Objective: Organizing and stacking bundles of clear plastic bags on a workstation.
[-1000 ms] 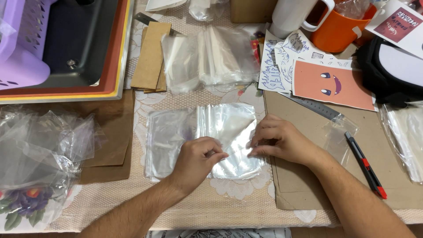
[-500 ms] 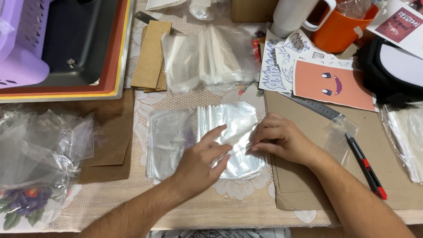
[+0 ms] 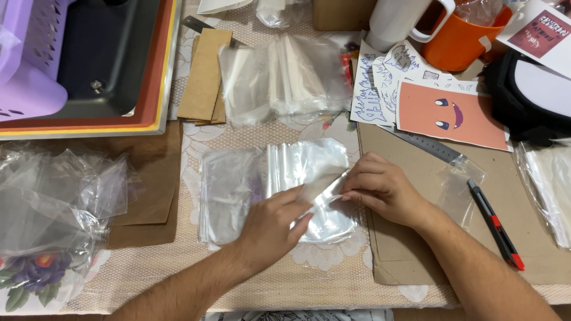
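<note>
A stack of clear plastic bags (image 3: 238, 184) lies flat on the lace tablecloth in front of me. My left hand (image 3: 275, 223) rests on the stack's lower right part, its fingers pinching the lifted edge of the top clear bag (image 3: 309, 163). Facing it from the right, my right hand (image 3: 380, 189) pinches the same lifted edge with its fingertips. The corner of that bag is raised off the pile between the two hands.
A second pile of clear bags (image 3: 285, 77) and brown card strips (image 3: 205, 74) lie farther back. Crumpled plastic (image 3: 53, 196) sits at left, a purple basket (image 3: 27, 59) on a tray behind it. At right are cardboard (image 3: 523, 238), a metal ruler (image 3: 431, 147), a red-black cutter (image 3: 496, 226), stickers (image 3: 452, 113) and an orange mug (image 3: 458, 41).
My left hand slid right across the stack and closed its fingers on the top bag's edge. That edge now stands lifted between both hands. The right hand barely moved.
</note>
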